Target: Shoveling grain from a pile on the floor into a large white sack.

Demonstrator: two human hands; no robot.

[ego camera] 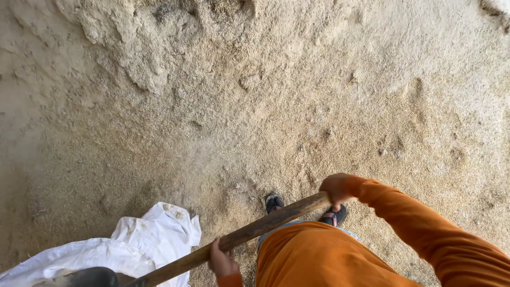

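A long wooden handle, running diagonally across the lower centre of the frame, is gripped low by the left hand and at its top end by the right hand. A white sack lies lower left; loose sandy ground fills the upper frame.

We are standing in what looks like a grain or husk store, or a farmyard threshing floor: the whole ground is covered in loose tan chaff-like material, heaped into crumbling banks at the top. A white woven sack lies open at the lower left, and a long wooden handle of a shovel-like tool crosses in front of us. No walls or furniture show
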